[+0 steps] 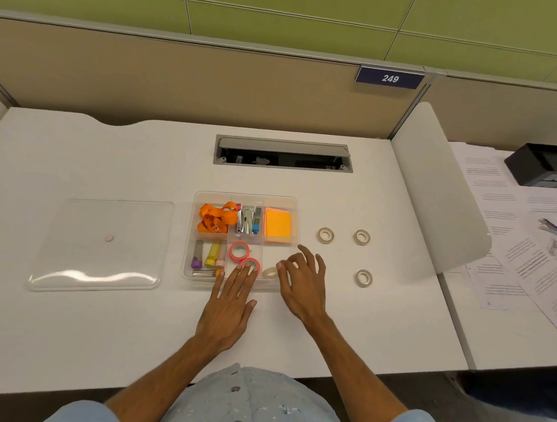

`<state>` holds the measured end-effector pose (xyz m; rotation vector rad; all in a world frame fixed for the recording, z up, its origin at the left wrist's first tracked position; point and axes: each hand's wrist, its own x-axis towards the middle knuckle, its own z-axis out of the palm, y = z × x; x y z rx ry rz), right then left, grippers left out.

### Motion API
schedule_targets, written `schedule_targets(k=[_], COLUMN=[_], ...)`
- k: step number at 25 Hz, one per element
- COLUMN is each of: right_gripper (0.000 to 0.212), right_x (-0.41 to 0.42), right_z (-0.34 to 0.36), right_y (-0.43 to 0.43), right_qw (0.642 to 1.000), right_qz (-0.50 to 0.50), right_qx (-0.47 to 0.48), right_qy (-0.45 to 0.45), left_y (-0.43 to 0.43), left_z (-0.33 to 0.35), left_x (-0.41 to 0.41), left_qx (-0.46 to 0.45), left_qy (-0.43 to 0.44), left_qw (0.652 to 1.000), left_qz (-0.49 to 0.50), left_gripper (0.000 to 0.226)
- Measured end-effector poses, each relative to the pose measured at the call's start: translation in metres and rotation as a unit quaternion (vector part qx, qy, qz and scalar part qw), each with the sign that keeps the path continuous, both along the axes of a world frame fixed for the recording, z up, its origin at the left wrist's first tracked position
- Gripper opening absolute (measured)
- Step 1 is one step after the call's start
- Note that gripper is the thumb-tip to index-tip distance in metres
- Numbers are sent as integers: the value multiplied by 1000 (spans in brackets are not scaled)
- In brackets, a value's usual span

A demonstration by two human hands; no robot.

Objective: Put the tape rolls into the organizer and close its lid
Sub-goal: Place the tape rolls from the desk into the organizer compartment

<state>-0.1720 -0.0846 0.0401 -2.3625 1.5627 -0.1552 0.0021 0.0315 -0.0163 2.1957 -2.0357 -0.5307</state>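
on your far left the clear lid [100, 245] lies flat on the desk [67, 328], well apart from the organizer [192, 238]. it looks thin, glossy and a bit bendy, so i'd judge it slippery; lift it by two opposite edges, not the middle.

the organizer's back compartments hold an orange strap [214, 218], staplers [248, 221] and sticky notes [277, 225]; markers [207, 255] fill the front left one. two pink tape rolls [239, 251] sit in the front middle compartment. your left hand [228, 309] lies flat and open, fingertips resting on the nearer pink roll, gripping nothing. a clear tape roll [269, 273] lies in the front right compartment, with your right hand [303, 284] over it, fingers spread and curled, thumb touching the roll; whether you are pinching it, i cannot tell.

three more tape rolls wait on the desk to the right of the organizer: one near it [326, 235], one further right [362, 237], one nearer you [364, 278]. they should be light, stiff and smooth; pinch across the ring, one finger in the hole.

nothing stands between them and the organizer. the white divider panel [434, 194] and papers [523, 245] sit beyond, out of the way.
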Motion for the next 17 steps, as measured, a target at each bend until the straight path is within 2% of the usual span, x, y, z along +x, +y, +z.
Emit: schedule_targets(k=[3,6,9,12,14,17], right_gripper=[34,31,29,47,57,56], right_x=[-17,-38,-62,-84,-96,-105], right_z=[1,2,1,-2,-5,-8], right_y=[-6,-14,-21,-23,-22,-22], right_qw=[996,989,977,961,953,954], right_qz=[-52,-119,-201,-274,-296,-288], right_qx=[-60,-66,-37,30,67,79], right_qy=[-46,-62,-54,-14,-3,-2], left_y=[-1,0,0,0,0,1], left_z=[-2,-5,-4,-4,-4,-4], left_x=[-1,-2,-4,-5,-5,-5], left_qx=[-11,-20,-29,-33,-28,-27], left_qy=[-2,-11,-9,-9,-12,-15], left_qw=[1000,1000,1000,999,1000,1000], left_qz=[2,1,3,4,5,4], left_gripper=[69,68,69,69,69,69])
